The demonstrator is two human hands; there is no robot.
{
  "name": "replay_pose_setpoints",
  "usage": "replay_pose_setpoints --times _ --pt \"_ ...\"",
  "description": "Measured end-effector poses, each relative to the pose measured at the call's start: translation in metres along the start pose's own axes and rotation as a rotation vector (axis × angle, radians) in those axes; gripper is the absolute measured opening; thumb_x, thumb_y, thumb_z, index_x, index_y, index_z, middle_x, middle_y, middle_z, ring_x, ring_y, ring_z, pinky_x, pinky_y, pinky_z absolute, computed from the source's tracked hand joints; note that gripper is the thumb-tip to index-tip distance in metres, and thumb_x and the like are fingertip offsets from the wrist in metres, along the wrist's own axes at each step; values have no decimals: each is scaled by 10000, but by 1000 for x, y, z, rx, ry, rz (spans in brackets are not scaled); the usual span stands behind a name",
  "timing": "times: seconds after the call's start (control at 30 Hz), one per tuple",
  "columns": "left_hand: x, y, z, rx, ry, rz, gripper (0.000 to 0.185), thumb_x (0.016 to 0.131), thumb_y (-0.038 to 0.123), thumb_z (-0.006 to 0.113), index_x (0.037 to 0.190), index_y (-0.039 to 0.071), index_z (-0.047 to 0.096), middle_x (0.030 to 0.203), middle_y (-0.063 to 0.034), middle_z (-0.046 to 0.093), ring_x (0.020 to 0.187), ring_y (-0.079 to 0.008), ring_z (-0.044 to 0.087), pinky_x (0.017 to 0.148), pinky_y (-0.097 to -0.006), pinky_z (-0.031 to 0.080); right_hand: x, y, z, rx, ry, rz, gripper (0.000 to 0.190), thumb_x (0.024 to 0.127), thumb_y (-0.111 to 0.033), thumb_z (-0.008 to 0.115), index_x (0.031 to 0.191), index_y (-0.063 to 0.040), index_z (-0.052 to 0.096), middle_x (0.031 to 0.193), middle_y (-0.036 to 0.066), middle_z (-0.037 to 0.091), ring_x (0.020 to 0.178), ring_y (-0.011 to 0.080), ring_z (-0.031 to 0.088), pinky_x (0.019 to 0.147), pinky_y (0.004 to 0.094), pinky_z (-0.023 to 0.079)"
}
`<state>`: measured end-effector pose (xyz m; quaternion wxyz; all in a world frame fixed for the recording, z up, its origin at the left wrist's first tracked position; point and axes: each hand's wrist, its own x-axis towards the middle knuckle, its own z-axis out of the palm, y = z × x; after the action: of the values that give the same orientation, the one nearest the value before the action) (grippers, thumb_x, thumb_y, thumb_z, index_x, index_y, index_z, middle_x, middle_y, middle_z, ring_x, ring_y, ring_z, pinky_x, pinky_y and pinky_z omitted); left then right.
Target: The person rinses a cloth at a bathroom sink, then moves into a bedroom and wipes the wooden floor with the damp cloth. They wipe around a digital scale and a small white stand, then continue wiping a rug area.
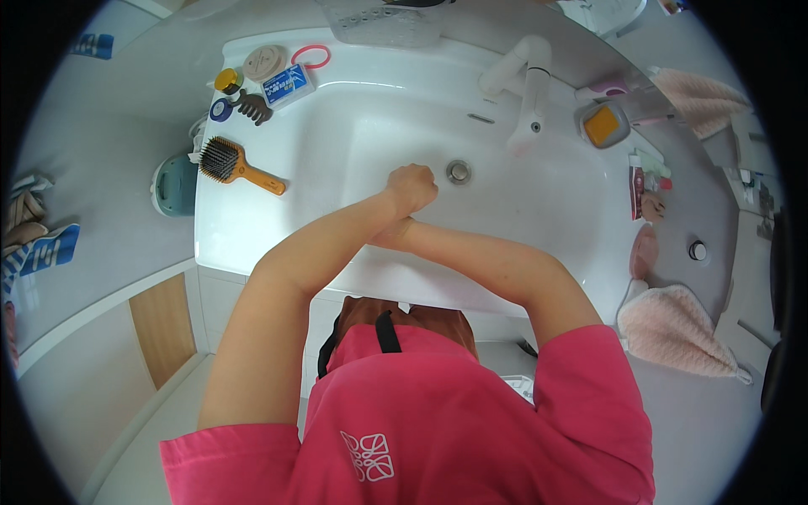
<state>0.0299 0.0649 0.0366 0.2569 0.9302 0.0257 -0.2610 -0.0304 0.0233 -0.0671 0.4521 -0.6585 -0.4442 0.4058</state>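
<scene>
Over the white washbasin (492,252), my left hand (411,188) is curled into a loose fist, with nothing visible in it. It is just left of the metal drain plug (459,172). My right hand (391,235) lies against the underside of my left wrist; its fingers are mostly hidden by my left forearm, so their grip cannot be made out. Beyond and to the right of both hands stands a white faucet (533,88); I see no water stream from it. A wooden paddle hairbrush (243,167) rests on the basin's left ledge, bristles up.
On the back left corner sit a claw clip (254,107), a blue-labelled plastic box (287,87), round jars (265,62) and a pink band (310,56). Along the right are a soap dish with orange soap (601,125), tubes (636,187) and a hanging pink towel (675,328).
</scene>
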Motion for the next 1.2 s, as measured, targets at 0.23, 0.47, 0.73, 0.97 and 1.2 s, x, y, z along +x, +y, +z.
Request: replay_pose_setpoints --times 0.23,0.47,0.73,0.97,1.2 --pt "-6 -21 -7 -124 -87 -124 280 801 290 564 963 77 647 874 -139 669 807 -281 653 739 -402 517 -16 -83 -31 -917 92 -462 102 761 -70 524 844 -67 584 870 40 588 870 205 542 777 360 422" --pt "-85 -61 -89 -1000 -58 -183 517 805 392 669 1202 107 503 965 -71 619 786 -131 593 670 -249 480 -69 -200 -83 -499 620 -203 241 731 -77 588 970 -90 612 1126 118 541 1059 302 496 919 433 398" --pt "-136 -44 -89 -703 672 86 520 770 234 707 1214 84 479 1043 -117 605 943 -276 612 786 -344 507 -97 -118 -102 -527 370 569 426 790 -173 623 1197 -72 546 1120 112 578 1089 322 518 944 402 389" --pt "-193 -7 -78 -783 815 173 569 741 162 734 1234 83 462 1236 -100 467 1057 -244 567 840 -342 489 -72 -202 -66 -227 581 69 344 789 -235 702 1030 -34 562 923 51 598 888 192 567 762 318 454" --pt "-273 -10 -33 -1322 868 8 760 735 237 767 1321 21 334 1313 -149 378 1206 -242 424 987 -343 381 -88 -243 -34 768 272 148 250 860 -220 658 984 -23 568 816 -11 589 754 45 513 703 224 426"
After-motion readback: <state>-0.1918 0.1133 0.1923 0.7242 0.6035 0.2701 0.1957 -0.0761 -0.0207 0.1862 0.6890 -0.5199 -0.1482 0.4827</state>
